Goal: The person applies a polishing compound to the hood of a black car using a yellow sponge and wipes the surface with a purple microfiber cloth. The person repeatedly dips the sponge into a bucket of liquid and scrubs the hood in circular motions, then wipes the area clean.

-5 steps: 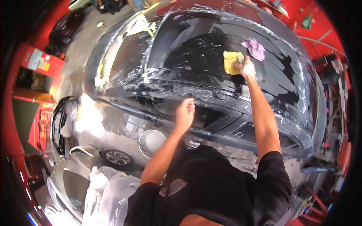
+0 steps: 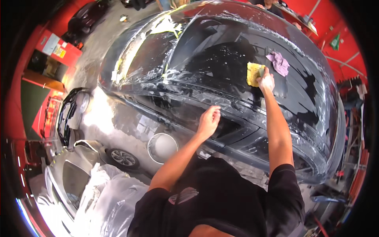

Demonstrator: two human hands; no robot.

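My right hand [image 2: 267, 82] reaches far over the dark car roof [image 2: 215, 63] and grips a yellow square pad [image 2: 253, 74] lying against it; the pad's exact kind is unclear. Just beyond this hand, a crumpled purple cloth [image 2: 279, 64] rests on the roof. Nearer to me, my left hand [image 2: 209, 121] hangs by the roof edge above the side window, fingers loosely bent and seemingly holding nothing. Whitish smears and droplets mark the roof panel. Yellow masking tape [image 2: 166, 27] runs along the car's left part.
A round white bucket [image 2: 162, 147] stands on the floor left of my body. Behind it are a silver car [image 2: 63, 177] and clear plastic sheeting [image 2: 118, 197]. A black bumper-like part [image 2: 67, 114] sits at left. Another person [image 2: 270, 6] is at the far side.
The view has turned slightly, so the car appears shifted right. My right hand stays on the yellow pad near the cloth. My left hand's fingers have loosened a little.
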